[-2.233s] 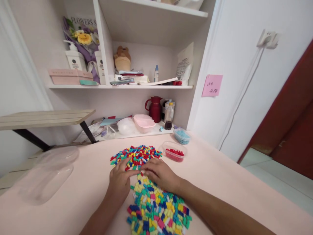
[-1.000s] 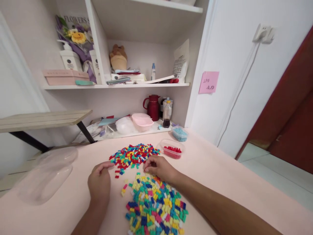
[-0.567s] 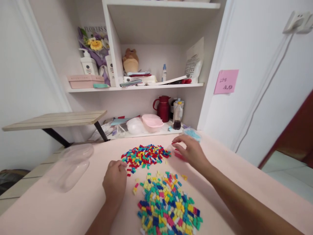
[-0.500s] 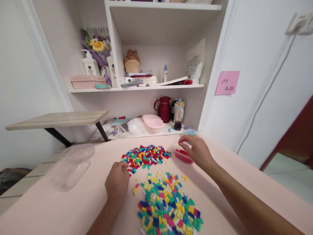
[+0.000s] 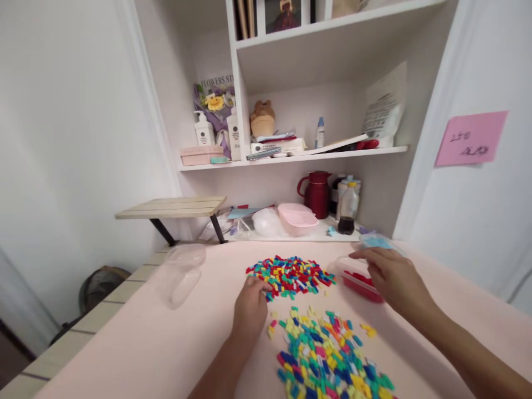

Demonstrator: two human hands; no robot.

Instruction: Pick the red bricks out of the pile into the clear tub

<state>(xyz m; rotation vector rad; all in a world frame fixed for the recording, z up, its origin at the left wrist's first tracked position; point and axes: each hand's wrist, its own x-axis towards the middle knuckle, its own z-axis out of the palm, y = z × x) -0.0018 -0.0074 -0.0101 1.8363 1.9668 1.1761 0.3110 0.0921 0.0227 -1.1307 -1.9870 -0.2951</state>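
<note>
My left hand (image 5: pixel 249 310) rests at the left edge of the far heap of small coloured building bricks (image 5: pixel 291 274). Its fingers are curled together beside some red bricks, and what they hold, if anything, is hidden. My right hand (image 5: pixel 393 277) hovers over the clear plastic box of red bricks (image 5: pixel 359 280) at the right. Its fingers are apart, with no brick visible between them. A nearer heap of bricks (image 5: pixel 328 354), mostly yellow, green and blue, is spread between my forearms. Behind the right hand, a clear box with light blue pieces (image 5: pixel 376 241) is partly covered.
Two clear plastic lids or trays (image 5: pixel 183 274) lie at the left of the pink tabletop (image 5: pixel 145 343). At the back stand a pink bowl (image 5: pixel 297 216), a dark red jug (image 5: pixel 318 194) and a bottle of dark liquid (image 5: pixel 348 210). A wooden stand (image 5: pixel 174 206) rises back left.
My right hand has gone from between the heaps to the red-brick box, a red brick showing at its fingertips earlier. My left hand drew back left, then returned to the far heap. The view turned left.
</note>
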